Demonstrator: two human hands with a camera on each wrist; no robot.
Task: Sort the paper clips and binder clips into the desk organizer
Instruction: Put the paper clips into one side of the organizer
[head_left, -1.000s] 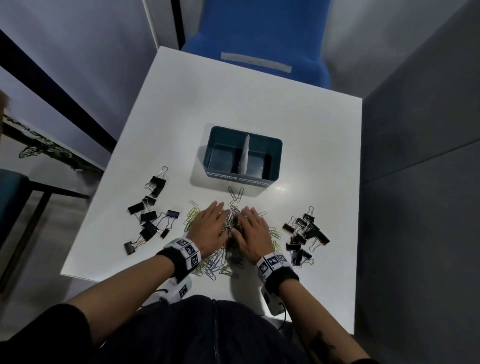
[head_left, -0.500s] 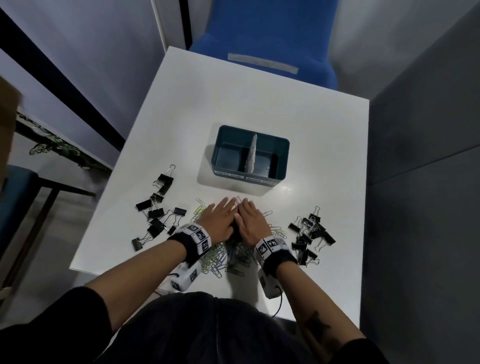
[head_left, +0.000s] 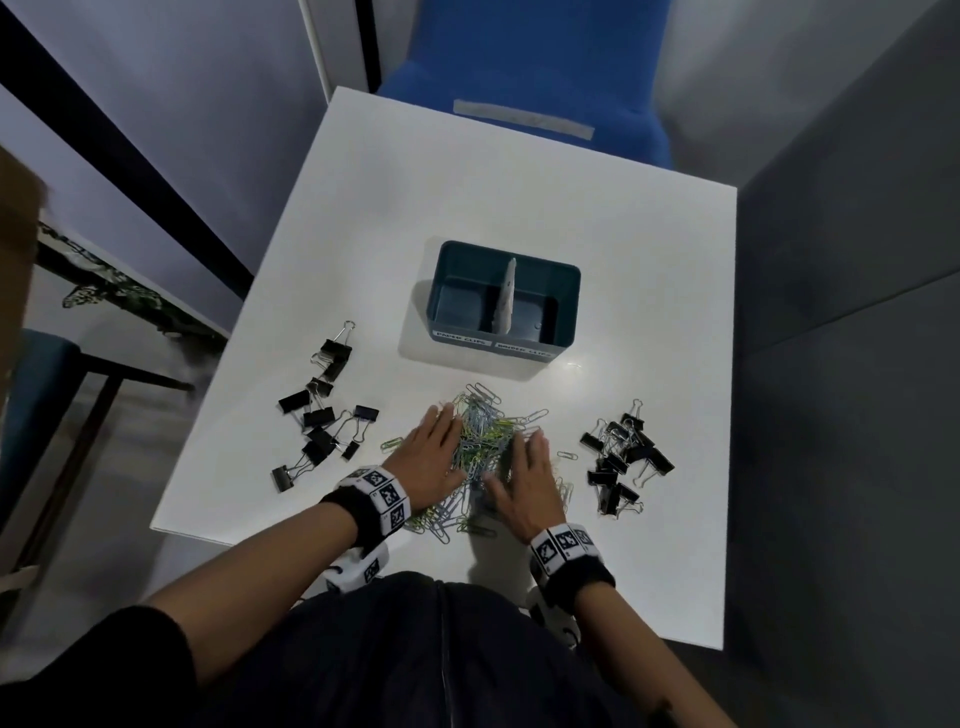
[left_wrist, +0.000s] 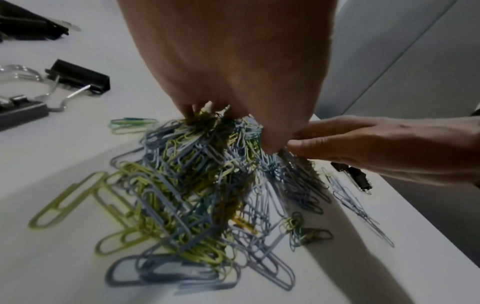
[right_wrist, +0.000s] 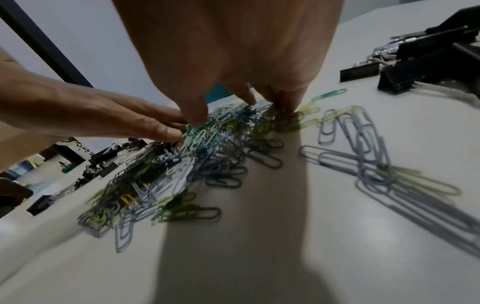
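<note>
A heap of blue, yellow and green paper clips (head_left: 483, 436) lies on the white table (head_left: 519, 197), just in front of the teal desk organizer (head_left: 569, 306). The organizer has two compartments split by a white divider (head_left: 506, 296), and both look bare. My left hand (head_left: 441, 441) presses the heap's left side with straight fingers. My right hand (head_left: 527, 457) presses its right side the same way. In the left wrist view my left fingertips (left_wrist: 197, 109) dig into the paper clips (left_wrist: 197, 185). The right wrist view shows my right fingertips (right_wrist: 197, 117) in the clips (right_wrist: 207, 148).
Black binder clips lie in two groups, one on the left (head_left: 322, 415) and one on the right (head_left: 623, 457). Loose paper clips trail toward the near table edge (head_left: 447, 525). A blue chair (head_left: 519, 52) stands beyond the far edge. A grey partition (head_left: 841, 364) runs along the right.
My hands were side by side covering the clips. They have parted a little, and the paper clips now stand heaped between them, closer to the organizer.
</note>
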